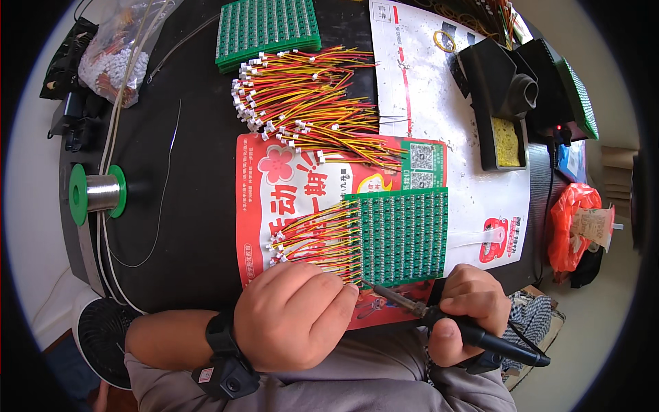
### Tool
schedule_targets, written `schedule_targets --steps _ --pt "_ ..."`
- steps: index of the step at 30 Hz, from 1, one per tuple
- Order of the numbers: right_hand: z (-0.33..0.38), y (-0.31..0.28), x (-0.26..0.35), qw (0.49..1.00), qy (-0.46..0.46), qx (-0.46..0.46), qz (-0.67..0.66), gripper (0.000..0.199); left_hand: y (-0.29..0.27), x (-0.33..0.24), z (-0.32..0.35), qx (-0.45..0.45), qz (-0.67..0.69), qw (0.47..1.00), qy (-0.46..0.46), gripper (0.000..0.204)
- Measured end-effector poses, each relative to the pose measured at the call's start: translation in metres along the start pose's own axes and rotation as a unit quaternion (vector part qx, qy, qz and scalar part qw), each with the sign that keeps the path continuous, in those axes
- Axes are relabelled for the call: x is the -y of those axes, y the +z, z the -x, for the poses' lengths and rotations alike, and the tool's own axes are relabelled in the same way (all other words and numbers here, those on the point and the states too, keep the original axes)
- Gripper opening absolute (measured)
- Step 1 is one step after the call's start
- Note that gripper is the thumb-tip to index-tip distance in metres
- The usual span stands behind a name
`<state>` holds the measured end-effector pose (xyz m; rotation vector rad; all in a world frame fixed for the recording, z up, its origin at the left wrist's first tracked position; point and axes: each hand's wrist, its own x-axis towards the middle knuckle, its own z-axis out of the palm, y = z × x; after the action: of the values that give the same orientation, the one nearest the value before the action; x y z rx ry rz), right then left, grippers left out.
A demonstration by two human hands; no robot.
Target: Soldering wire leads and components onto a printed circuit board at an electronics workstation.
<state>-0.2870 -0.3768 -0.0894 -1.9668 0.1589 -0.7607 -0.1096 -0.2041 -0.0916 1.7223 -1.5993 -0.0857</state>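
Observation:
My right hand (469,309) is wrapped round the black handle of a soldering iron (401,300). Its tip points left, reaching the lower left corner of a green circuit board panel (405,237). Along the panel's left edge runs a row of red and yellow wire leads (316,237) with white connectors, their ends at the board. My left hand (295,316) is curled closed by the lowest leads, close to the iron's tip; its fingertips and whatever they pinch are hidden. The panel lies on a red and white printed sheet (250,199).
Beyond the panel lie a heap of loose wire leads (302,96) and stacked green panels (268,31). A solder spool (103,192) stands at left, its strand curling over the black table. At right are a black iron stand (489,89), yellow sponge (506,143) and red plastic bag (570,223).

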Motion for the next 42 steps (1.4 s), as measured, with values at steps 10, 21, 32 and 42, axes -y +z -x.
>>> schedule_targets --steps 10,21,32,42 --pt "0.0006 0.0008 -0.0025 1.000 -0.010 -0.004 -0.003 0.024 -0.0005 0.0004 0.0008 0.001 -0.002 1.000 0.004 0.024" --pt "0.0054 -0.0033 0.0015 0.999 0.033 -0.024 -0.025 0.024 -0.0004 -0.0002 0.0015 0.001 0.001 1.000 0.002 0.024" --pt "0.0007 -0.0019 0.0005 1.000 0.019 -0.002 -0.011 0.025 -0.0036 -0.0008 0.0009 0.020 -0.017 1.000 -0.004 0.019" --pt "0.0065 -0.0020 0.0009 0.998 0.033 -0.035 -0.031 0.025 0.0004 0.0004 0.0013 -0.002 -0.002 1.000 0.000 0.025"
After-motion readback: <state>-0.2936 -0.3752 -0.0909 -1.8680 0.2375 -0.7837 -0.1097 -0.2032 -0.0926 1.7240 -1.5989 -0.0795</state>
